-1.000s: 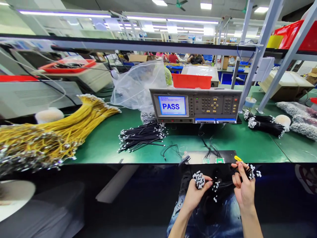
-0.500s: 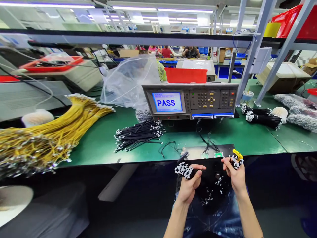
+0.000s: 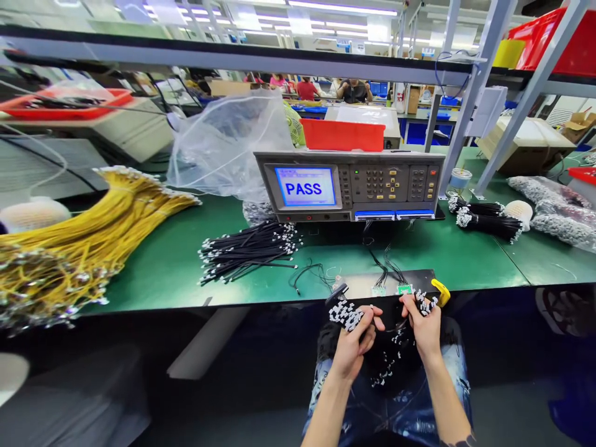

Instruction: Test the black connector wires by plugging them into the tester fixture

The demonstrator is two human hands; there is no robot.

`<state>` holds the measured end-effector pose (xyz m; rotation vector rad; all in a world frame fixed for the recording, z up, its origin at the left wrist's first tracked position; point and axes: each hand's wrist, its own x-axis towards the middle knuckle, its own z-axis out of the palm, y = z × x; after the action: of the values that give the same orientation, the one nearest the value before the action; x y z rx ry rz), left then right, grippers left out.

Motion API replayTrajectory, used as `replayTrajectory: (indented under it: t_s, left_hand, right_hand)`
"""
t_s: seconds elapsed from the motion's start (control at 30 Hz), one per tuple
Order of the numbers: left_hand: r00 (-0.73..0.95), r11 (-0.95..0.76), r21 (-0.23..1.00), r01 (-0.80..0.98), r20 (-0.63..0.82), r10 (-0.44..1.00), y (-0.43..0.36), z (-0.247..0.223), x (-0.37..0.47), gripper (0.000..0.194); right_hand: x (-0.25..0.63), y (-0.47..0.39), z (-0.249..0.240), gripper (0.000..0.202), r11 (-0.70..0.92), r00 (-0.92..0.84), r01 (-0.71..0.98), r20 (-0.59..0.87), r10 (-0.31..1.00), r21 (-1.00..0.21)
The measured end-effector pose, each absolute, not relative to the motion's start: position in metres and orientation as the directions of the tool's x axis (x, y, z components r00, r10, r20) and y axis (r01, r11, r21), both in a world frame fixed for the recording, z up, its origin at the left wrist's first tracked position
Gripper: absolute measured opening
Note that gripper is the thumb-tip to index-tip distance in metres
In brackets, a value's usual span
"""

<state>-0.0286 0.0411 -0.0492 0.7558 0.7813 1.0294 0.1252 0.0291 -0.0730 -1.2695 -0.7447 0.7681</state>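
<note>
My left hand (image 3: 356, 344) is closed round a bundle of black cables whose white connectors (image 3: 344, 315) stick out past the thumb. My right hand (image 3: 423, 323) is closed on another bundle with white connectors (image 3: 426, 302), its fingertips pinched just before the small green board (image 3: 405, 289). A thin dark cable runs between the two hands. Other white connectors (image 3: 384, 371) hang over my lap. Wires join the boards to the tester (image 3: 351, 186), whose screen (image 3: 305, 188) reads PASS. A yellow handle (image 3: 440, 293) lies beside my right hand.
Black cables (image 3: 249, 251) and a yellow cable bundle (image 3: 88, 236) lie on the green table (image 3: 172, 282) to the left. More black bundles (image 3: 487, 220) sit at the right. A red bin (image 3: 343, 135) stands behind the tester; metal posts rise at the right.
The view has shifted slightly. My right hand has moved left, away from the yellow handle and nearer my left hand. The fingers of my left hand have curled in. The screen still reads PASS.
</note>
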Motion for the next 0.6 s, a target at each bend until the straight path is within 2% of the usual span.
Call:
replayTrajectory:
  t_s: [0.2,0.37,0.6]
  left_hand:
    - [0.211,0.266,0.916,-0.299,-0.209,0.955,0.043,-0.045,-0.02,0.052]
    - [0.139,0.207,0.954,-0.217,-0.179,0.974,0.047,-0.053,-0.013,0.045]
    - [-0.002,0.12,0.982,-0.149,-0.122,0.993,0.052,-0.055,-0.006,0.033]
  right_hand:
    - [0.125,0.032,-0.073,0.037,0.113,0.55,-0.134,0.021,0.835,-0.984]
    - [0.119,0.033,-0.065,0.038,0.096,0.582,-0.222,-0.053,0.812,-0.97]
    - [0.115,0.031,-0.06,0.042,0.1,0.596,-0.243,-0.068,0.8,-0.965]
